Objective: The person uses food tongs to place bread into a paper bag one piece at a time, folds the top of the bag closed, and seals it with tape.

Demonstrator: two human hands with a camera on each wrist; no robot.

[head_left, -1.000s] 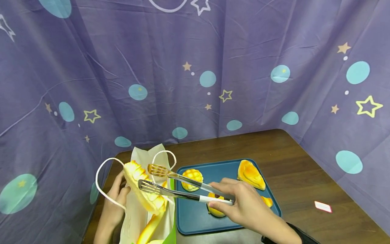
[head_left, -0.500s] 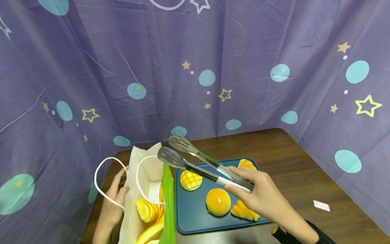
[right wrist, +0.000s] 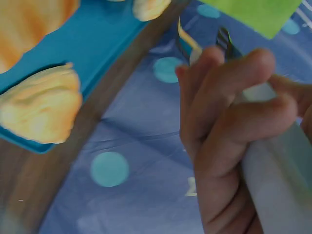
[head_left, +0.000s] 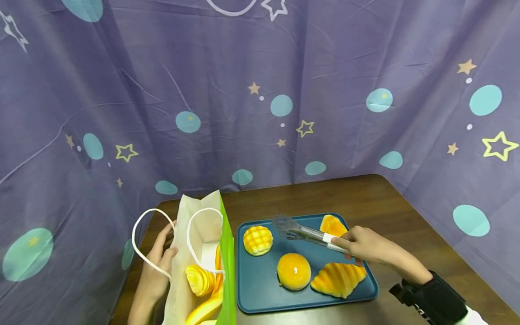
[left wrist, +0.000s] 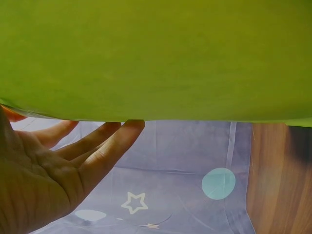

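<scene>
My right hand (head_left: 367,245) grips the handle end of metal tongs (head_left: 302,232) with a white band, their tips above the blue tray (head_left: 260,306). In the right wrist view, its fingers curl round the pale handle. Nothing is seen between the tong tips. My left hand (head_left: 156,262) rests against the left side of a green paper bag (head_left: 227,271). Its fingers look straight in the left wrist view, tips touching the bag's green side (left wrist: 161,63). Inside the bag lie a ridged yellow roll (head_left: 199,280) and a long curved bread (head_left: 205,309).
On the tray sit a criss-cross bun (head_left: 257,240), a glossy round bun (head_left: 294,271), a striped croissant (head_left: 339,280) and a pastry (head_left: 333,225) partly behind the tongs. White rope handles (head_left: 191,232) stand up from the bag. A purple curtain (head_left: 227,90) backs the wooden table (head_left: 349,194).
The tongs let go of a long ridged bread at the bag's mouth; it is no longer seen there. My right hand moved right, bringing the tongs over the tray. My left hand stayed at the bag.
</scene>
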